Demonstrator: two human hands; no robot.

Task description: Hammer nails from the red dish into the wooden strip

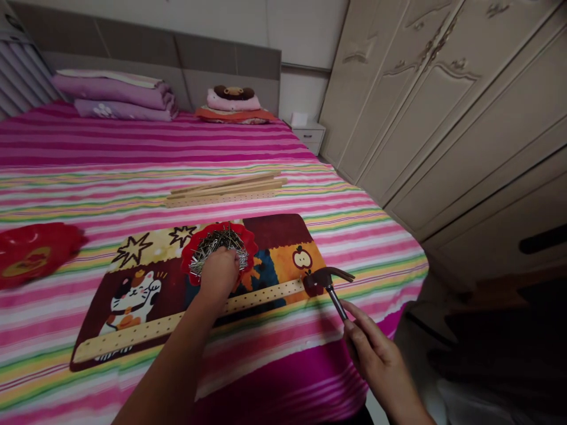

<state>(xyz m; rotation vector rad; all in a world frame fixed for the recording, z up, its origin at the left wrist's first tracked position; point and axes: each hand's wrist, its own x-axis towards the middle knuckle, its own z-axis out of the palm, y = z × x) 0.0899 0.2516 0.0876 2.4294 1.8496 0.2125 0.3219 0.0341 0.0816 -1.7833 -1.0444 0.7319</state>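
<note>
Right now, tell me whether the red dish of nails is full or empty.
Well filled, not empty: a heap of nails shows inside the red dish, and the left hand reaches in.

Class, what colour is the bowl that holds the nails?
The bowl is red; it shows best in the head view.

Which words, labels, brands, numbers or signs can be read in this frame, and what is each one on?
None can be read.
Red dish at the left edge: a yellow marking, too blurred to tell whether it holds lettering.
Mat: printed pictures, including a cat and a halved apple, with no legible text.
Hammer and perforated wooden strip: no readable marks.
</note>
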